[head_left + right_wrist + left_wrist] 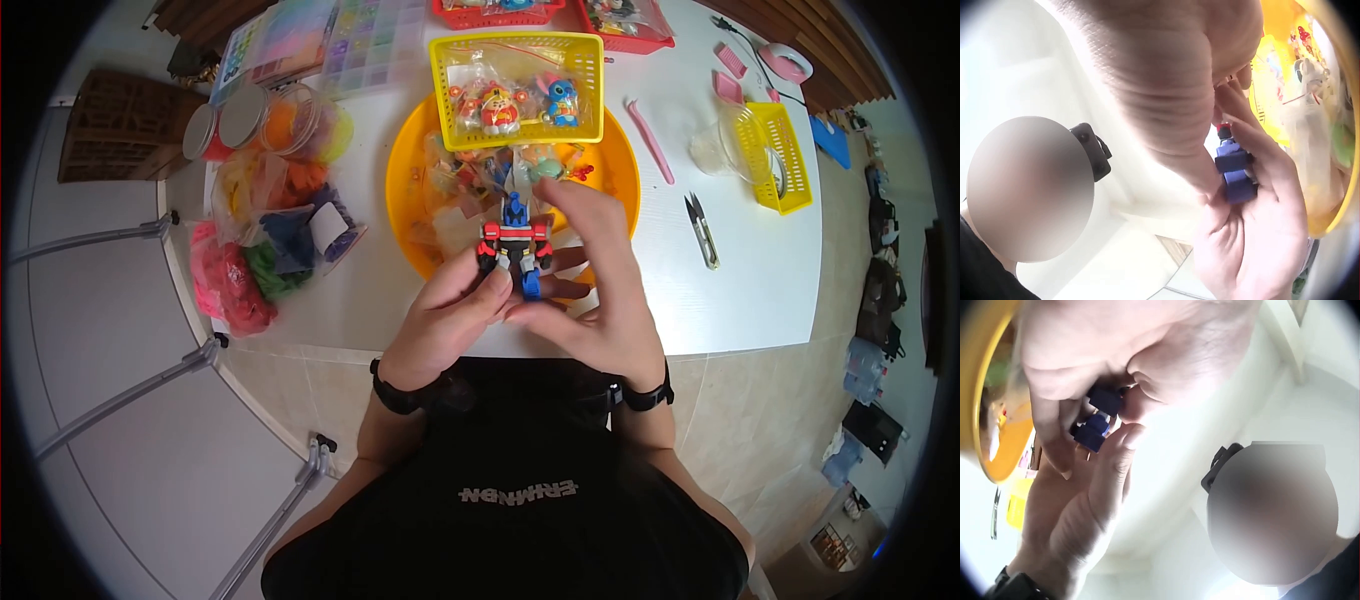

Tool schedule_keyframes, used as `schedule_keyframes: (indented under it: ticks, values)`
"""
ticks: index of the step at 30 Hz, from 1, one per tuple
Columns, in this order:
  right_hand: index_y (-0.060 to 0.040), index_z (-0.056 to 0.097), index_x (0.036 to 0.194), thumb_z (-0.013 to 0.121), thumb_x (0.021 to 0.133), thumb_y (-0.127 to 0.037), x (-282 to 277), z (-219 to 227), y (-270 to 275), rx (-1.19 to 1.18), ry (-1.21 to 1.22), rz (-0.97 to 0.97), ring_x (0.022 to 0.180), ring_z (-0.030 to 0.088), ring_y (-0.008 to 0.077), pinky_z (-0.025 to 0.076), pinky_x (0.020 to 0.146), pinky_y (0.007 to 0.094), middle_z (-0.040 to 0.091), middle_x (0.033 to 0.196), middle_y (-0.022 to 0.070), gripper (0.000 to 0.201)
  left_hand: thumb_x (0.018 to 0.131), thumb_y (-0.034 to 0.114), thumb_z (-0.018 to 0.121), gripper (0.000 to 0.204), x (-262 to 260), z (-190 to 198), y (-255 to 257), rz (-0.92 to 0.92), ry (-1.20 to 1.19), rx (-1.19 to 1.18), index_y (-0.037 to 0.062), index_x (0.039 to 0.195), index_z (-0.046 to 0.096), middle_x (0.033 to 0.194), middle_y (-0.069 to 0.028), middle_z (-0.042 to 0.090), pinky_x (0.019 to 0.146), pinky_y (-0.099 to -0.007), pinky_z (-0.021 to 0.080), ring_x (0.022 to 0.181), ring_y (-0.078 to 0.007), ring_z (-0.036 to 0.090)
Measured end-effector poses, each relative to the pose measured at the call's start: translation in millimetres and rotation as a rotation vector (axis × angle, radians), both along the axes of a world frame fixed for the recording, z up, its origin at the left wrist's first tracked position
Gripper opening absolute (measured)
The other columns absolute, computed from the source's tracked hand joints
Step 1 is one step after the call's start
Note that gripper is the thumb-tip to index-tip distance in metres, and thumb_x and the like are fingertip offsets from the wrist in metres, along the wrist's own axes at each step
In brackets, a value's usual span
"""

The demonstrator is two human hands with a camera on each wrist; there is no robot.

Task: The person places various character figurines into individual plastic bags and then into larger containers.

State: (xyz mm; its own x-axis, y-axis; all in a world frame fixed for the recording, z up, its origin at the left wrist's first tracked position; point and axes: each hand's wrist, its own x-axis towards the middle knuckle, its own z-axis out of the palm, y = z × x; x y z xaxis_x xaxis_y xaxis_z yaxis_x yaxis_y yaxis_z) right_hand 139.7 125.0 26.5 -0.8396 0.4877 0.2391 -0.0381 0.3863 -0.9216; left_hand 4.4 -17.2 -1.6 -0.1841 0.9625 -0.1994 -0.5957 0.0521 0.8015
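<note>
In the head view a red, blue and grey toy robot figure (pixel 515 235) is upright, chest up, above the front edge of a round yellow tray (pixel 397 190). My left hand (pixel 435 325) grips its lower body, thumb across the legs. My right hand (pixel 610 310) surrounds its right side with fingers spread, the index raised near the head and the thumb by the left thumb. Both wrist views show the figure's dark blue legs (pixel 1091 434) between the hands; in the right wrist view the blue blocks (pixel 1235 169) lie against the left palm.
A yellow basket (pixel 592 95) with bagged figurines stands on the tray's far part, several bagged toys below it. Left are lidded jars (pixel 245 105) and bags of coloured material (pixel 235 275). Right lie scissors-like snips (pixel 703 230), pink tweezers (pixel 652 140), a clear cup (pixel 712 150) and another yellow basket (pixel 795 185).
</note>
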Motion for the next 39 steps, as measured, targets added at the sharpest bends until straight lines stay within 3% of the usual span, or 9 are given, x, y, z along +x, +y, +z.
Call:
schedule_keyframes:
  ticks: [3, 5, 8, 14, 21, 30, 33, 36, 39]
  values:
    - [-0.0017, 0.047, 0.148, 0.069, 0.095, -0.011, -1.2, 0.1, 0.3, -0.44, -0.001, -0.029, 0.113, 0.062, 0.0207, 0.06, 0.085, 0.0301, 0.059, 0.132, 0.0146, 0.058, 0.11, 0.031, 0.044, 0.058, 4.9, 2.5, 6.3, -0.009, -0.228, 0.085, -0.0041, 0.154, 0.028, 0.154, -0.022, 0.044, 0.112, -0.0598, 0.041, 0.139, -0.0433, 0.048]
    - [0.0021, 0.05, 0.144, 0.048, 0.108, -0.011, -2.0, 1.2, 1.6, -0.734, -0.002, -0.026, 0.111, 0.068, 0.0192, 0.062, 0.088, 0.0316, 0.067, 0.123, 0.0121, 0.038, 0.111, 0.022, 0.041, 0.053, 0.5, -2.2, 6.0, -0.067, -0.365, 0.171, -0.0036, 0.155, 0.027, 0.155, -0.0198, 0.042, 0.113, -0.0601, 0.042, 0.139, -0.0403, 0.05]
    - [0.0036, 0.056, 0.137, 0.048, 0.108, -0.009, -1.5, -1.8, 7.6, -0.798, -0.02, 0.006, 0.106, 0.07, 0.0182, 0.062, 0.087, 0.0318, 0.068, 0.121, 0.0115, 0.033, 0.11, 0.026, 0.045, 0.056, 0.1, 1.7, 5.7, -0.095, -0.371, 0.158, -0.0041, 0.154, 0.028, 0.154, -0.0196, 0.042, 0.113, -0.0615, 0.042, 0.139, -0.0427, 0.048]
    - [0.003, 0.064, 0.127, 0.049, 0.109, -0.012, -4.1, -12.9, 5.0, -0.664, 0.035, -0.009, 0.095, 0.07, 0.0128, 0.061, 0.082, 0.0275, 0.071, 0.109, 0.0085, 0.028, 0.109, 0.029, 0.049, 0.058, 4.9, 6.3, 4.8, -0.088, -0.197, 0.13, -0.0062, 0.152, 0.032, 0.152, -0.0218, 0.045, 0.114, -0.0595, 0.041, 0.139, -0.0424, 0.049]
    - [0.0028, 0.064, 0.125, 0.055, 0.107, -0.011, -5.0, -11.0, 2.1, -0.807, 0.074, -0.008, 0.094, 0.069, 0.0112, 0.06, 0.079, 0.026, 0.072, 0.108, 0.0079, 0.025, 0.108, 0.027, 0.05, 0.056, 1.0, -2.0, -0.4, -0.107, -0.095, 0.066, -0.0075, 0.149, 0.034, 0.15, -0.0218, 0.046, 0.117, -0.0564, 0.039, 0.139, -0.0368, 0.05]
    - [0.002, 0.068, 0.123, 0.063, 0.1, -0.002, -5.4, -8.7, -1.1, -0.777, 0.071, -0.033, 0.092, 0.068, 0.009, 0.056, 0.077, 0.0217, 0.073, 0.108, 0.0075, 0.024, 0.102, 0.001, 0.055, 0.043, 2.8, 9.0, 5.8, -0.059, -0.034, -0.084, -0.0057, 0.143, 0.043, 0.139, -0.0159, 0.056, 0.116, -0.0488, 0.045, 0.132, -0.0265, 0.056]
    - [0.0023, 0.07, 0.121, 0.065, 0.098, 0.0, -6.4, -6.8, -2.9, -0.709, 0.076, -0.076, 0.09, 0.067, 0.0076, 0.055, 0.076, 0.0208, 0.073, 0.107, 0.0078, 0.023, 0.103, 0.003, 0.055, 0.039, 4.2, 9.6, 6.1, -0.064, -0.042, -0.1, -0.0056, 0.14, 0.046, 0.136, -0.0144, 0.058, 0.115, -0.0483, 0.046, 0.13, -0.0249, 0.058]
    - [0.0033, 0.07, 0.12, 0.066, 0.097, 0.001, -7.4, -10.7, -2.7, -0.684, 0.112, -0.092, 0.087, 0.067, 0.0066, 0.055, 0.074, 0.0204, 0.074, 0.104, 0.0085, 0.023, 0.104, 0.009, 0.06, 0.038, 6.0, 14.2, 7.7, -0.069, -0.113, -0.051, -0.0061, 0.138, 0.052, 0.131, -0.0115, 0.062, 0.108, -0.0346, 0.05, 0.121, -0.0201, 0.063]
    - [0.0044, 0.07, 0.12, 0.065, 0.097, 0.002, -7.0, -12.7, -1.6, -0.752, 0.09, -0.111, 0.084, 0.067, 0.0062, 0.055, 0.073, 0.0206, 0.075, 0.101, 0.0088, 0.023, 0.105, 0.01, 0.059, 0.038, 6.7, 14.8, 9.5, -0.092, -0.125, -0.023, -0.0075, 0.138, 0.051, 0.132, -0.0128, 0.061, 0.11, -0.0363, 0.049, 0.122, -0.0213, 0.063]
